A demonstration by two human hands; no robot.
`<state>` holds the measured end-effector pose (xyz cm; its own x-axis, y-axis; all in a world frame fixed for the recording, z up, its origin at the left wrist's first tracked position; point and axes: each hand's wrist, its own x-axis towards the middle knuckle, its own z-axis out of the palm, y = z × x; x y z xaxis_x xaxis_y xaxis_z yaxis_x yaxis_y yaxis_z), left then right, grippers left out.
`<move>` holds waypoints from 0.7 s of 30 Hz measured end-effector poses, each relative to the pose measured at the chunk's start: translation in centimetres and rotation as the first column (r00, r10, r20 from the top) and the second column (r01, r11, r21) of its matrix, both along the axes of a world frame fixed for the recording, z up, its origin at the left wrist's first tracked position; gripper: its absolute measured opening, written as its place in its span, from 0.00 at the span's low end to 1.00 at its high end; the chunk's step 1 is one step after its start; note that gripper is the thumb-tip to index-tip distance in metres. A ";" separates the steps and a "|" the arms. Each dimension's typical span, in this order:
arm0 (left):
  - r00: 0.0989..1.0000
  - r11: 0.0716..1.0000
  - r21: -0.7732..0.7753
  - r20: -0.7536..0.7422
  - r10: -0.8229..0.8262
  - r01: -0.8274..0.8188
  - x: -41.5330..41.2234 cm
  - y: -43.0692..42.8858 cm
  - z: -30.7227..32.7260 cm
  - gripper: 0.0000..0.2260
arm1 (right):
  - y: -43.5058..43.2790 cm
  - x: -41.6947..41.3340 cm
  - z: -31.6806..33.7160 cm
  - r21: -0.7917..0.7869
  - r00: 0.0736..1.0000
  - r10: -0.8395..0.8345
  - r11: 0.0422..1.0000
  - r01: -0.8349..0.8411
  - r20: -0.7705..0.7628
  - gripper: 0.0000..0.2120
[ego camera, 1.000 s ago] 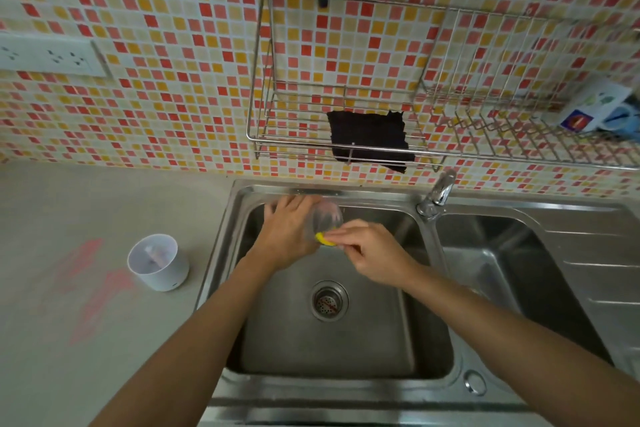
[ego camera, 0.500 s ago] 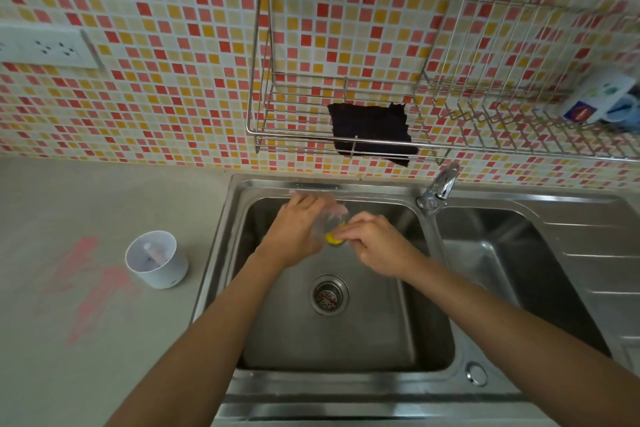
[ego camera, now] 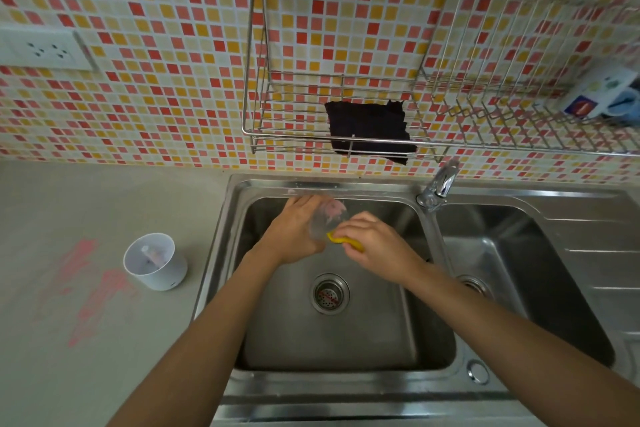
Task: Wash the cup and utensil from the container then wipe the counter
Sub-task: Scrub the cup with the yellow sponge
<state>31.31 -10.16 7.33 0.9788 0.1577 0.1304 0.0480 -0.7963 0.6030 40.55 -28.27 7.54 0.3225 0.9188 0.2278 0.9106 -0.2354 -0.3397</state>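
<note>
Head cam, only view I've got: both hands over the left sink basin (ego camera: 346,340), prob so drips fall into steel, not the counter. Left hand (ego camera: 298,232) wrapped round the clear cup (ego camera: 329,218), tipped on its side w/ the mouth toward the right hand (ego camera: 377,243), I'd say so the sponge gets at it. Right hand pinched shut on a yellow sponge (ego camera: 343,240), pressed at the cup's rim. Scrub step, I reckon. White container (ego camera: 154,265) sits on the counter (ego camera: 52,218) left of the sink, utensil (ego camera: 149,255) inside, unwashed as far as I can tell. Pink smears (ego camera: 90,288) beside it, not yet wiped. Dark cloth (ego camera: 369,128) hangs off the wire rack (ego camera: 263,80) above, handy for that. Tap (ego camera: 440,185): can't tell if water's running.
</note>
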 end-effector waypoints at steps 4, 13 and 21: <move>0.999 0.994 -0.094 0.004 0.048 -0.047 0.1 -0.7 -0.2 0.37 | 0.3 0.2 0.1 0.049 1.000 -0.012 0.999 0.012 0.013 0.12; 0.984 0.989 -0.020 0.092 0.151 -0.149 0.2 -0.7 -1.3 0.39 | 0.1 0.0 0.9 0.021 0.999 -0.020 1.000 0.021 -0.050 0.15; 0.995 0.984 0.163 0.073 0.063 -0.074 0.5 -0.1 -0.3 0.33 | 0.5 1.5 1.8 -0.160 0.955 0.130 0.983 -0.089 0.268 0.23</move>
